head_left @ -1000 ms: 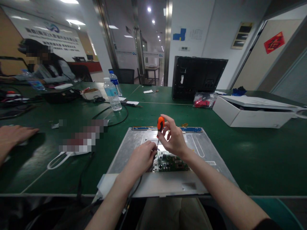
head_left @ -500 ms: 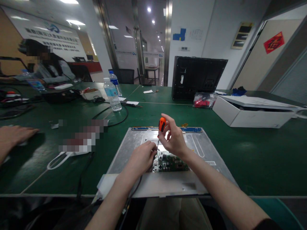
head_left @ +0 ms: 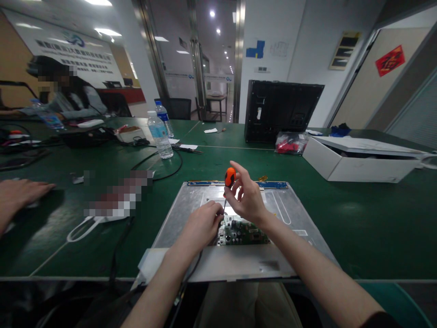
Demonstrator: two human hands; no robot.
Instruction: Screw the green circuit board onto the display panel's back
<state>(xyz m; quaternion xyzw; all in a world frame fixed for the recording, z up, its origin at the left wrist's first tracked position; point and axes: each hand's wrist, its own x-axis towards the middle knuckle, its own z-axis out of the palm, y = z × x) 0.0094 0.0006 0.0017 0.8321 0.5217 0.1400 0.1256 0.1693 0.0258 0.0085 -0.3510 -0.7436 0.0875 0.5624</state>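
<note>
My right hand (head_left: 248,200) grips a screwdriver (head_left: 230,176) by its orange and black handle, the thin shaft pointing down. The shaft's tip meets the upper left corner of a green circuit board (head_left: 241,232), beside the fingertips of my left hand (head_left: 204,223). Those left fingers are drawn together at the board's corner; what they hold, if anything, is hidden. Under the board lies a metal display panel (head_left: 293,237), flat on the green table, with a blue strip (head_left: 276,185) along its far edge.
Water bottles (head_left: 160,136) stand at the back left near a black cable. Behind the panel are a black monitor (head_left: 282,111), a bag with something red (head_left: 290,143) and a white box (head_left: 358,159). Another person's hand (head_left: 23,193) rests at the left; a person (head_left: 64,91) sits beyond.
The screwdriver's handle has tilted and turned slightly in my right hand, and the fingers on it have shifted a little. My left hand has stayed in place.
</note>
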